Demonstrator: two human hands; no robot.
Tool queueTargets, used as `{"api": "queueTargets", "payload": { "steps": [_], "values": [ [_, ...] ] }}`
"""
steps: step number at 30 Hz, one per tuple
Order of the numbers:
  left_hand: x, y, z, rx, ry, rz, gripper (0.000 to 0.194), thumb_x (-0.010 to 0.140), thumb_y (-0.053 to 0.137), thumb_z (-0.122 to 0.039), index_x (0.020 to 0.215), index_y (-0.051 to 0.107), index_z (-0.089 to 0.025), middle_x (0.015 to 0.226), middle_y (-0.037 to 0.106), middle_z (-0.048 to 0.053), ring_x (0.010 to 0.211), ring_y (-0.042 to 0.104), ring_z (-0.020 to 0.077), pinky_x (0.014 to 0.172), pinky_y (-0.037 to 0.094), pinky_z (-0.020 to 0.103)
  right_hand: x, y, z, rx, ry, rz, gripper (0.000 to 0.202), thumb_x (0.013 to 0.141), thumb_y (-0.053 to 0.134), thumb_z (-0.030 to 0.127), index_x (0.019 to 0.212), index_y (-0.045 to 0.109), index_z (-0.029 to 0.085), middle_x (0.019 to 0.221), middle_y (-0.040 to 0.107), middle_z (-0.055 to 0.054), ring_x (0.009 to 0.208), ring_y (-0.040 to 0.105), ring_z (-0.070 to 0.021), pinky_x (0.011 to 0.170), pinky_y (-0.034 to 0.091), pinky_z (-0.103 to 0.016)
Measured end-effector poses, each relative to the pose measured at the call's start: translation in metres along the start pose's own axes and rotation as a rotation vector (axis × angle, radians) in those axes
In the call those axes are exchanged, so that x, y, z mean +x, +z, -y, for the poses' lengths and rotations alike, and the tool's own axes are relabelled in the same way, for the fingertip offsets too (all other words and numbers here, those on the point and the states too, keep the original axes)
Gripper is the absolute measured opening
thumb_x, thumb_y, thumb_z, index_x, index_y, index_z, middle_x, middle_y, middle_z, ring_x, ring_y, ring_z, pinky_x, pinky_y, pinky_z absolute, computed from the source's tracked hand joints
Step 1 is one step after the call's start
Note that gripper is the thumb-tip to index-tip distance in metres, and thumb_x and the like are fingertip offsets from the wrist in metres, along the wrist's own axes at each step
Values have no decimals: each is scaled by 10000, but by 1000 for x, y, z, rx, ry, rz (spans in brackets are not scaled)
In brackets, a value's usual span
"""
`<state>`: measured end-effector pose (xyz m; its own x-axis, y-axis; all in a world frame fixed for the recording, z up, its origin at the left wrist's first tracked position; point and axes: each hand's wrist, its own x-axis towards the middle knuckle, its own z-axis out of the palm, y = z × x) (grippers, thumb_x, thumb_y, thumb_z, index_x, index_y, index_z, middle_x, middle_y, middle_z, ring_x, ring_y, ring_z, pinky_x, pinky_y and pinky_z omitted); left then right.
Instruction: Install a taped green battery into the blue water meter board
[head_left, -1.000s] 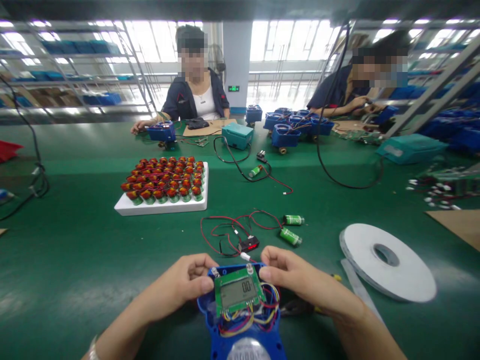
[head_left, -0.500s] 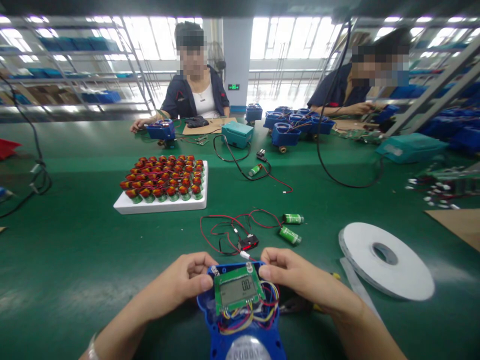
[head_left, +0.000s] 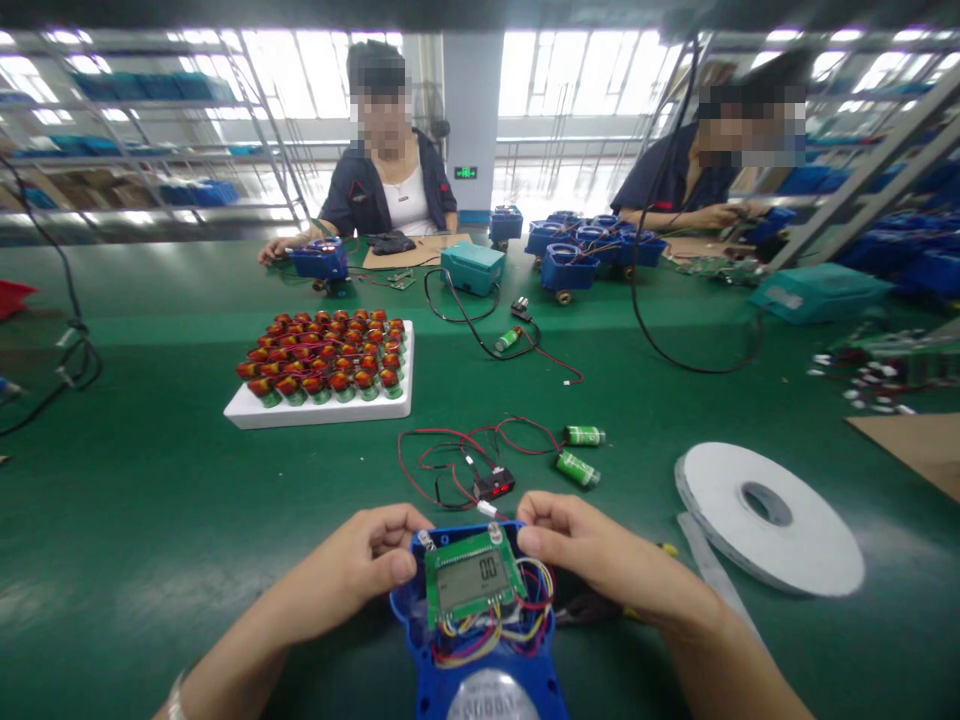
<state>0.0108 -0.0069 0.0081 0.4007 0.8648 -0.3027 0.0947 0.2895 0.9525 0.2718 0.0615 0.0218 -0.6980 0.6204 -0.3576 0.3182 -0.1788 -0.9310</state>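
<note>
At the near edge of the green table [head_left: 150, 520], the left hand [head_left: 360, 565] pinches the left side of a green display board [head_left: 471, 582] seated in a blue housing [head_left: 487, 650], the right hand [head_left: 581, 550] grips its right side, and a white tape roll [head_left: 765, 520] lies further right.

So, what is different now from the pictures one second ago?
Almost nothing. The view tipped down slightly, so everything sits a little higher in the picture. The left hand and right hand still pinch the green board over the blue case. The display still reads 00; batteries and tray unmoved.
</note>
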Motion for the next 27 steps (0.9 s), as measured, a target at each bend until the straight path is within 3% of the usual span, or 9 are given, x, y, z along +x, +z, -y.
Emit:
{"api": "queueTargets", "payload": {
  "steps": [3,6,11,14,18,23,27],
  "values": [
    [0,-2,0,25,10,11,773,624,610,-823,956,612,-125,798,624,39,665,507,133,593,357,221,0,1,-2,47,-64,12,602,821,577,767,756,470,178,688,423,26,597,363,-123,557,288,-246],
    [-2,-4,1,58,13,19,805,616,582,-849,976,621,-129,831,640,53,704,529,157,616,374,237,0,2,-6,102,-96,-3,607,889,467,761,763,506,169,718,517,-6,648,478,-147,640,388,-272],
    [-4,-2,3,86,-24,-61,848,748,312,-874,981,653,-132,822,660,70,691,562,172,612,414,261,4,-8,-9,85,-22,-207,679,854,443,807,833,589,144,796,653,-88,732,623,-208,693,453,-317],
    [-2,-3,4,37,-88,-202,864,813,163,-829,940,673,-142,804,682,79,702,598,182,617,444,272,6,-17,-7,71,-96,-447,680,802,497,820,794,595,147,767,666,-93,675,628,-199,645,459,-299],
    [2,-8,2,118,-49,-521,767,807,314,-814,865,684,-145,712,676,64,669,605,182,600,473,275,6,-22,-5,145,-252,-736,559,758,663,704,693,601,153,669,620,-45,588,572,-150,582,455,-250],
    [3,-13,0,186,60,-818,611,732,560,-751,778,679,-154,656,657,42,607,588,169,541,491,257,6,-20,-3,286,-352,-854,458,734,735,589,661,605,157,624,585,-15,550,533,-122,535,448,-203],
    [3,-14,3,217,127,-873,496,765,601,-661,813,683,-174,665,646,18,620,586,155,533,497,227,7,-18,-5,310,-364,-866,432,738,729,565,664,602,159,621,586,-10,548,532,-116,526,447,-188]
  ]
}}
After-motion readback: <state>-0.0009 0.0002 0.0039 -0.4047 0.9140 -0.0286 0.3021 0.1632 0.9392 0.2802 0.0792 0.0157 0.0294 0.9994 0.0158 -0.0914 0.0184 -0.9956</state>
